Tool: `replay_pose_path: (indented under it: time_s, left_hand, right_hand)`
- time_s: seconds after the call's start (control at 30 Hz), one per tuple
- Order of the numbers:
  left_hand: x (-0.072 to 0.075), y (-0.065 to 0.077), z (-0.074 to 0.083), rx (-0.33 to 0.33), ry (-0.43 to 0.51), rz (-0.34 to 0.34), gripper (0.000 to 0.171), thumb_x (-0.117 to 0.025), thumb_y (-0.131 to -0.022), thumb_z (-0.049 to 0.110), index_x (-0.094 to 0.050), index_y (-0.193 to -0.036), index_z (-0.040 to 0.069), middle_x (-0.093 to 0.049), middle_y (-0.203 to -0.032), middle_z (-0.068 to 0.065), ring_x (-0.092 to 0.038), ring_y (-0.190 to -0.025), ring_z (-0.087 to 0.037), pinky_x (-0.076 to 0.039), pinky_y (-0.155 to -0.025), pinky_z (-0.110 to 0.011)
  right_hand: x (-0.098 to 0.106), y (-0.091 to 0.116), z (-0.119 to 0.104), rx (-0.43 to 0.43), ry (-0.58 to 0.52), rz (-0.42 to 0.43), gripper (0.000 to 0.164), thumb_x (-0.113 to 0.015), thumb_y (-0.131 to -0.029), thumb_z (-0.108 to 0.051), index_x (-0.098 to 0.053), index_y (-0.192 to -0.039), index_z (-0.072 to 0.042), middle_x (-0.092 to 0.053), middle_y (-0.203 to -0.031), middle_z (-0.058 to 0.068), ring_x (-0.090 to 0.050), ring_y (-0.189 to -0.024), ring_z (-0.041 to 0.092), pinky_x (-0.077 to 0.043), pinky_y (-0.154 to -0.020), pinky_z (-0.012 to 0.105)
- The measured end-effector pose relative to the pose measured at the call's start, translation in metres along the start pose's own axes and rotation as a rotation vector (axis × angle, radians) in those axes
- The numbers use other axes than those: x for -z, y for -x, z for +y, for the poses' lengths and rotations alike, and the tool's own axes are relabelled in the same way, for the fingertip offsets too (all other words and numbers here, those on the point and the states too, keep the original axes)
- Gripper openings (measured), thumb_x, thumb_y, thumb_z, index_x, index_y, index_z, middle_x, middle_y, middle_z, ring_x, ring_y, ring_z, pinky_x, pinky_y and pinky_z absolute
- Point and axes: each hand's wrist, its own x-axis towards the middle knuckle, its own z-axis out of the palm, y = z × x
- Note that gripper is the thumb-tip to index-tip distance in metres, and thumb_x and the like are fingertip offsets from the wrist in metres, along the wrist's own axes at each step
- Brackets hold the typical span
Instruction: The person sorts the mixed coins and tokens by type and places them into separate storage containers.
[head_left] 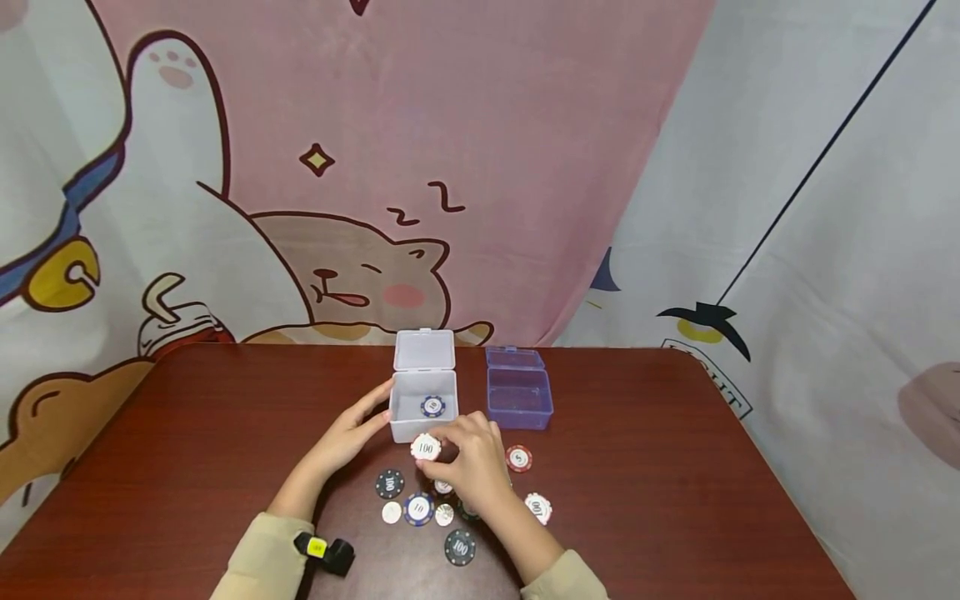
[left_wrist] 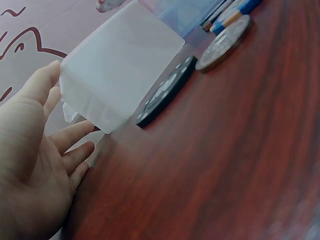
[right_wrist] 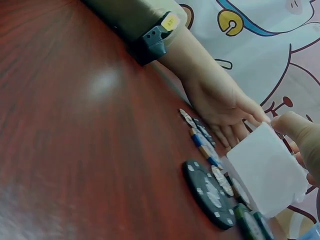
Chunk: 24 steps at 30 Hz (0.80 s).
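Above the table (head_left: 675, 483), right fingers (head_left: 452, 432) pinch one white chip (head_left: 426, 447); spread left fingers (head_left: 371, 398) touch one of two boxes (head_left: 407, 431).

Counter (head_left: 675, 475) glossy, wood-grained — white box (head_left: 407, 431) smooth plastic, purple box (head_left: 517, 418) clear plastic — chips (head_left: 460, 547) matt, coins (head_left: 392, 512) metallic, backdrop (head_left: 555, 125) cloth.

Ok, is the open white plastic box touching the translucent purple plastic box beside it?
Apart. The head view shows it: a strip of reddish-brown tabletop lies between the white plastic box and the purple plastic box.
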Motion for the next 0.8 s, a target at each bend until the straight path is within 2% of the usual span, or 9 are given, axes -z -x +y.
replay_pose_path:
  time_s: [0.17, 0.4, 0.8]
  left_hand:
    - [0.0, 0.0, 0.0, -0.001, -0.001, 0.001, 0.052, -0.05, -0.098, 0.002, -0.032, -0.146, -0.005, -0.036, -0.144, -0.03, -0.031, -0.133, -0.043, -0.024, -0.102, -0.063]
    - [-0.001, 0.0, 0.001, -0.006, 0.002, -0.001, 0.052, -0.051, -0.098, 0.003, -0.033, -0.146, -0.003, -0.036, -0.144, -0.028, -0.03, -0.133, -0.042, -0.024, -0.103, -0.063]
    - [0.0, -0.001, -0.002, -0.01, 0.001, 0.001, 0.052, -0.051, -0.098, 0.003, -0.033, -0.146, -0.004, -0.036, -0.144, -0.029, -0.031, -0.133, -0.042, -0.024, -0.102, -0.063]
  right_hand:
    - [0.003, -0.006, 0.002, 0.011, 0.005, 0.009, 0.038, -0.088, -0.061, -0.038, -0.076, -0.091, -0.019, -0.058, -0.074, -0.013, -0.046, -0.078, 0.009, -0.035, -0.07, 0.028]
    - [0.009, -0.023, 0.005, 0.025, 0.026, 0.018, 0.037, -0.087, -0.062, -0.037, -0.076, -0.091, -0.016, -0.061, -0.076, -0.009, -0.048, -0.079, 0.012, -0.035, -0.068, 0.031]
    - [0.01, -0.045, 0.013, 0.015, 0.023, -0.018, 0.034, -0.087, -0.065, -0.038, -0.076, -0.089, -0.016, -0.06, -0.074, -0.006, -0.046, -0.078, 0.013, -0.035, -0.067, 0.031]
